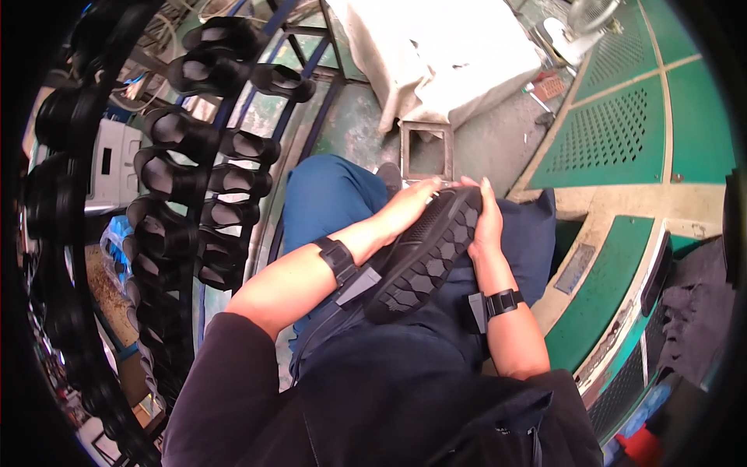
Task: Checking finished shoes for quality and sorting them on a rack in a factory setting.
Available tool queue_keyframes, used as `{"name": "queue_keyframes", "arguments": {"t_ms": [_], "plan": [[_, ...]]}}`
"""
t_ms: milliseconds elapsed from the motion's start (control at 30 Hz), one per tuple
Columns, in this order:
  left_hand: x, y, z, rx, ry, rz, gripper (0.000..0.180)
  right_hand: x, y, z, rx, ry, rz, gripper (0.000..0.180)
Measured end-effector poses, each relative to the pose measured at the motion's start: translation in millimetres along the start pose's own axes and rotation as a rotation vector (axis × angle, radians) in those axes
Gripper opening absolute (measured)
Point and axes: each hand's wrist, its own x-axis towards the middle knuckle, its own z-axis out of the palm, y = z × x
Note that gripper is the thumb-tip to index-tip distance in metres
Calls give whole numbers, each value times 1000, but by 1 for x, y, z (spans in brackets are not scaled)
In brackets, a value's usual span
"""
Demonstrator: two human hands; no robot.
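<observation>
A black shoe (426,261) with a thick lugged sole lies tilted over my lap, its grey-black tread turned to the right and toward me. My left hand (411,208) grips the upper at the shoe's far end from the left. From the other side my right hand (487,218) wraps round the same end, its palm along the sole's edge. Both hands are closed on the shoe, and the fingertips of the two nearly meet at its far end. A black strap with a grey block sits on each wrist.
On the left stands a rack (206,156) hung with many black shoes. Ahead is a cloth-covered table (443,54), with a small metal frame (426,152) below it. Green perforated panels (607,136) run along the right, and a fan (583,23) stands at the far right.
</observation>
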Motion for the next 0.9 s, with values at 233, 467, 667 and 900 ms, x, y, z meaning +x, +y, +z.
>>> {"name": "queue_keyframes", "arguments": {"t_ms": [233, 467, 667, 900], "plan": [[11, 24, 10, -247, 191, -47, 82, 2, -24, 42, -266, -257, -130, 30], [22, 13, 5, -356, 26, -77, 39, -19, 0, 41, -109, -214, -258, 24], [-11, 17, 13, -394, 106, 9, 28, -36, 7, 56, -79, -161, -291, 24], [-37, 39, 36, -295, 10, 90, 38, -61, -12, 66, -229, -206, -544, 22]]}}
